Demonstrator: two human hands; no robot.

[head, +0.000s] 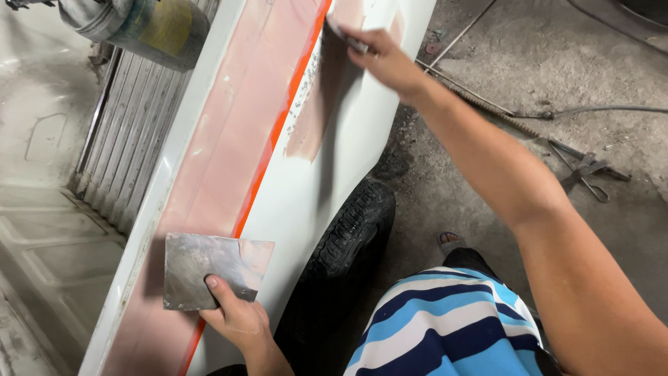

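Where tyre (pixel 351 230) bulges, pliers (pixel 588 170) aground

We count two hands: left (pixel 240 322), right (pixel 386 59). One metal board (pixel 202 268), one spreader (pixel 346 36), one white panel (pixel 355 139), one tyre (pixel 348 237), one can (pixel 149 24), one pair of pliers (pixel 584 169) on the floor.

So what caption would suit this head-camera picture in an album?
Right hand drags a spreader over pink filler on a white vehicle panel; left hand holds a metal plate.

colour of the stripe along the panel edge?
Orange stripe, running between pinkish filler and white panel; head view.
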